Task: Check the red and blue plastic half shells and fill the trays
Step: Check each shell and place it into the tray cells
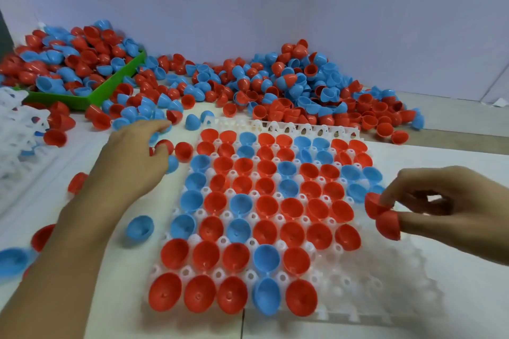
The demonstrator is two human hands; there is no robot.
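Shells [382, 216] pinched in right fingers [391, 198]; left fingers [154, 129] spread, tips blurred.

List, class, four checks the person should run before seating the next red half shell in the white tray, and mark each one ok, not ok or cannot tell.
1. Shell in hand: right hand pinches two red half shells. Ok.
2. Free pockets: near right corner of the white tray is unfilled. Ok.
3. Seated shells open side up: those visible are. Ok.
4. Held shells free of defects: cannot tell.
5. Left hand off the tray, among loose shells. Ok.
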